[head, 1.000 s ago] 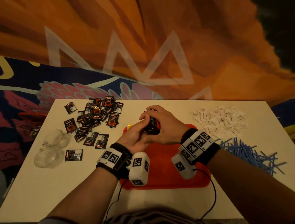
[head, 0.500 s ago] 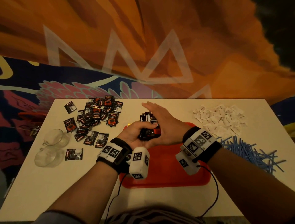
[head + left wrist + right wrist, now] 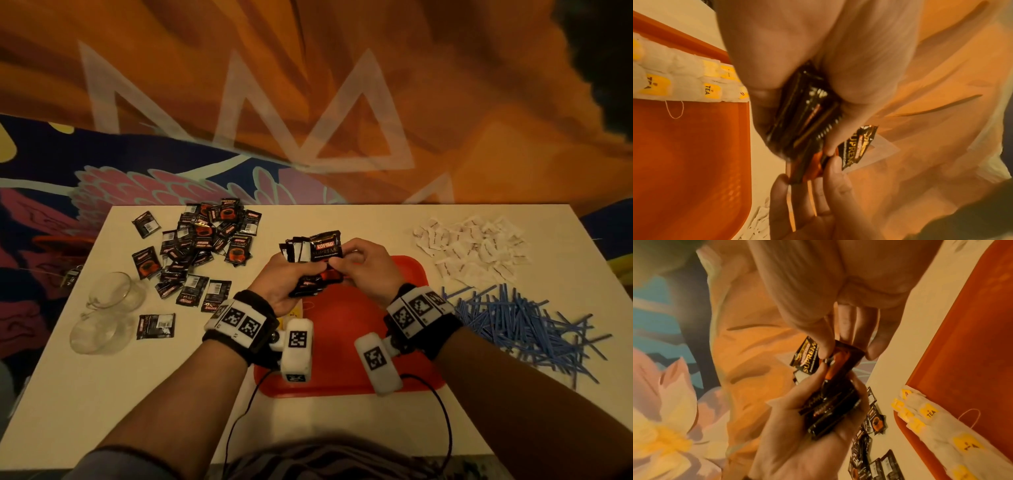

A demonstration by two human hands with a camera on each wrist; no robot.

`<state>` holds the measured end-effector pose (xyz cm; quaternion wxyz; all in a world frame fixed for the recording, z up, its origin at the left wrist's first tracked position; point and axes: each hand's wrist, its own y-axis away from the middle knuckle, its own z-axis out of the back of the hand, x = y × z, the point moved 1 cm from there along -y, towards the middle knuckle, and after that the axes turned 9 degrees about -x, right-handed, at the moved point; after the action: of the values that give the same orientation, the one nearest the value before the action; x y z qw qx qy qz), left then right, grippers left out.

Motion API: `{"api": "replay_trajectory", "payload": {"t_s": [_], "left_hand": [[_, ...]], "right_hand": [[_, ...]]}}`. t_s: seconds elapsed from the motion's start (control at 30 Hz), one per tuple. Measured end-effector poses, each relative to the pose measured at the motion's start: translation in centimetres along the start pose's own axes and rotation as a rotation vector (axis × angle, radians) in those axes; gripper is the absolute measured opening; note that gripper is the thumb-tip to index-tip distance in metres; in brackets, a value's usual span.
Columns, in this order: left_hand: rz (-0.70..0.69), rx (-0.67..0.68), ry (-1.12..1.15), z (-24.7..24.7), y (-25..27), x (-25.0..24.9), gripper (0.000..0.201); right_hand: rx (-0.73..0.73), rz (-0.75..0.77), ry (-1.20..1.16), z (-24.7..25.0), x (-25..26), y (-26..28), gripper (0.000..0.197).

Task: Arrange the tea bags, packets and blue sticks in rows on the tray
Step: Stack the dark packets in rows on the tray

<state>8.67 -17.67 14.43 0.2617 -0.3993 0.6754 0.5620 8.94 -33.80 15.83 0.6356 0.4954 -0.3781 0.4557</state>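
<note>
Above the far edge of the flat red plastic tray (image 3: 346, 346), the left hand (image 3: 286, 279) grips a thick stack of black and orange foil packets (image 3: 310, 265), with the fingers curled around it. The right hand (image 3: 364, 267) pinches one packet at the front of this stack between the thumb and the fingertips (image 3: 874, 352); this packet shows the word SUPREME. Both hands are raised over the tray and touch each other at the stack. On the tray, along its left edge, white paper tea bags with yellow tags (image 3: 684, 81) lie side by side in two rows, and a thin string loop lies just beside them. To the left of the tray, a loose pile of the same black packets (image 3: 202, 250) lies on the white table (image 3: 102, 394), near two clear glass cups (image 3: 106, 311). To the right of the tray lies a heap of thin blue sticks (image 3: 524, 325), and beyond it, small white paper sachets (image 3: 476, 246).
</note>
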Motion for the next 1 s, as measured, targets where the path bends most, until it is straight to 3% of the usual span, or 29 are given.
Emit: {"api": "replay_trajectory", "payload": {"t_s": [0.13,0.3,0.43,0.63,0.83,1.0], "left_hand": [[-0.055,-0.022,0.061,-0.3,-0.3,0.0,0.038],[-0.017,-0.182,0.226,-0.1,-1.2,-0.1,0.022],[0.039,-0.207,0.171,0.5,-2.2,0.2,0.013],[0.016,-0.308,0.088,1.6,-4.3,0.5,0.006],[0.224,-0.305,0.303,5.9,-5.6,2.7,0.01],[0.301,-0.302,0.353,8.8,-5.1,4.1,0.016]], "right_hand": [[-0.022,0.035,0.043,-0.7,-0.4,-0.3,0.014],[0.02,0.069,0.194,-0.9,-0.5,-0.8,0.019],[0.072,0.046,0.235,-0.8,-1.7,-1.6,0.017],[0.099,-0.043,0.282,-1.1,-4.4,-3.6,0.01],[-0.015,-0.14,0.512,-2.2,-9.3,-8.7,0.025],[-0.051,-0.297,0.563,-3.9,-11.7,-12.0,0.022]]}}
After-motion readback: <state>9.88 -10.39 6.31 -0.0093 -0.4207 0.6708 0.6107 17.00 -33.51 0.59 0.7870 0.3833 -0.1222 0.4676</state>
